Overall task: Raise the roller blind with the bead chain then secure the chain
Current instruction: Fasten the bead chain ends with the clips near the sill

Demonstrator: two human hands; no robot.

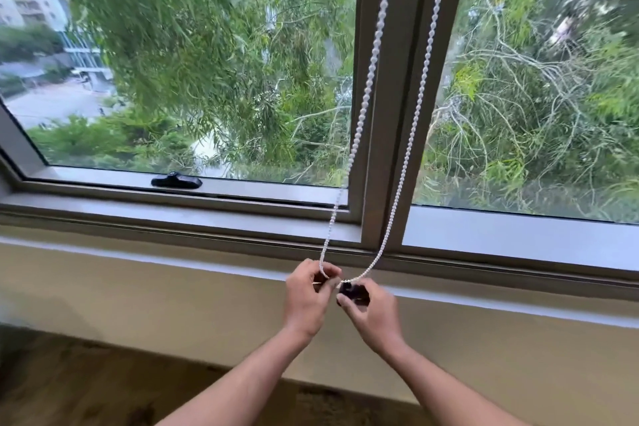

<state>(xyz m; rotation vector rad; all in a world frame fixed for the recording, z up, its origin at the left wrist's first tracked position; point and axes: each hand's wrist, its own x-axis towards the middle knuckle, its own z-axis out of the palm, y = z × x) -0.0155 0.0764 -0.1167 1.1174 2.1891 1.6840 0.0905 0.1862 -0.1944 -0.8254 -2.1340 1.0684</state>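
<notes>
A white bead chain [369, 79] hangs in a long loop down the front of the grey window mullion [390, 135]. Its two strands meet at the bottom, just below the sill. My left hand [306, 297] pinches the left strand at the loop's low end. My right hand [371, 311] is closed around a small dark clip-like piece [350, 290] where the right strand ends. Both hands are close together in front of the wall under the window. The roller blind itself is out of view above the frame.
A black window handle [176, 180] lies on the lower frame of the left pane. The grey sill [173, 214] runs across, with a beige wall [138, 301] below it and wooden floor [69, 384] at the bottom left. Trees fill the glass.
</notes>
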